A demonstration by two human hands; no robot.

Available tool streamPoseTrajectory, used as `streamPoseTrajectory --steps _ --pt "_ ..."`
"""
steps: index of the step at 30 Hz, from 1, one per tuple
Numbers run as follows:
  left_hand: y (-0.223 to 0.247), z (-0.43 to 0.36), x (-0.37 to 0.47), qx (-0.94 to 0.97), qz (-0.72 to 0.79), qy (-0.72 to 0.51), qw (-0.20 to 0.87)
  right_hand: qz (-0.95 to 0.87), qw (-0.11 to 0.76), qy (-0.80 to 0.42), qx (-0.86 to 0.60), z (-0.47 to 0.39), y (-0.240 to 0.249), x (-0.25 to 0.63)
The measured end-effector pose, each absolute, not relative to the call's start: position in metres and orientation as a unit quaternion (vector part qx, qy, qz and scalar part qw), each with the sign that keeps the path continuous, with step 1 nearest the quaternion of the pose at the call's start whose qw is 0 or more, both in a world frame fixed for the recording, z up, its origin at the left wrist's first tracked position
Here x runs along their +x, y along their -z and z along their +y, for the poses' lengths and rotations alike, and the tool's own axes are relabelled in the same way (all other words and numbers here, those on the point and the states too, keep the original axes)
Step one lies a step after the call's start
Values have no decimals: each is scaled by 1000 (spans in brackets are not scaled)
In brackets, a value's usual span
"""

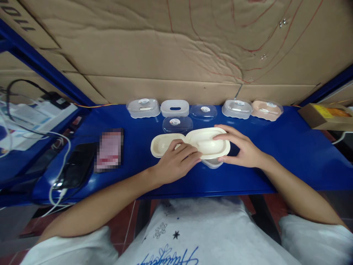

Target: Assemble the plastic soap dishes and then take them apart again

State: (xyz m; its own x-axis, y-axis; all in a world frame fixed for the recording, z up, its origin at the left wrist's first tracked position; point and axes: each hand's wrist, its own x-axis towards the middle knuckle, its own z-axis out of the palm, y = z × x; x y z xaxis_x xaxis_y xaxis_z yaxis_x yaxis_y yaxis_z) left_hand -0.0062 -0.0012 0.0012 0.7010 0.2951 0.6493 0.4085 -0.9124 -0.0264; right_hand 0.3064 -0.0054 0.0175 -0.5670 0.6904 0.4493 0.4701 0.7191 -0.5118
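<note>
Both hands are on a cream oval plastic tray (205, 146) with a raised middle, tilted above the table. My right hand (244, 150) grips its right end, fingers over the rim and thumb below. My left hand (179, 160) is closed at its near left edge, with fingertips on the rim; part of its grip is hidden. A second cream oval dish (158, 145) lies on the table to the left, partly behind my left hand. Beneath the raised tray, a pale greyish plastic piece (214, 163) shows in part.
Along the back stand lidded grey boxes (143, 109) (237, 110), a white slotted base (174, 110), clear labelled lids (204, 113) (178, 126) and a peach box (267, 111). Left lie a phone (77, 165), a blurred-out flat object (109, 150) and cables. A cardboard box (327, 117) is right.
</note>
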Motion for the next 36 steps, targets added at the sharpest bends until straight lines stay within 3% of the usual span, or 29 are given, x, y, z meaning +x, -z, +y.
streamPoseTrajectory --steps 11,16,25,36 --pt "-7 2 -10 -913 -203 350 50 -862 320 -181 -349 -6 -18 306" --pt "-23 34 -29 -862 -335 380 6 -864 324 -164 -350 -7 -14 306" --pt "-1 91 -56 -828 -506 235 -57 -796 385 -66 -462 11 -11 317" --pt "8 95 -55 -823 -511 239 -63 -763 391 -69 -510 35 2 337"
